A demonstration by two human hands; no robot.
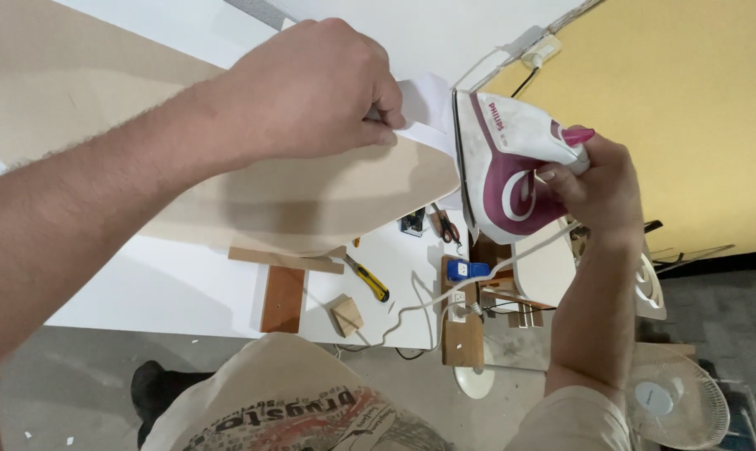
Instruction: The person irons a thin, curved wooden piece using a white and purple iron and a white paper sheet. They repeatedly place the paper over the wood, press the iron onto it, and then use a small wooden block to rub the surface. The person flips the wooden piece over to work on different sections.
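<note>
- White and magenta plastic makes up the clothes iron, which the right hand grips by the handle at the rear, fingers curled tight around it.
- The iron is tipped up on its side, so its metal soleplate shows as a thin dark edge facing the left hand.
- The left hand pinches a white piece of cloth between thumb and bent fingers, just beside the soleplate; the cloth reaches to the plate's edge, though whether they touch I cannot tell.
- Under the left hand lies a beige padded board with a rounded end, and the cloth rests at that end.
- A white cord runs from the iron down across the white table to a socket mounted on a small wooden board.
- On the table below the beige board lie a yellow utility knife, a small wooden block, a brown rectangular panel and a pair of scissors with red handles.
- A blue plug-like object sits just above the socket.
- A yellow wall fills the upper right, with a white wall outlet at its edge.
- A white fan stands on the grey floor at the lower right.
</note>
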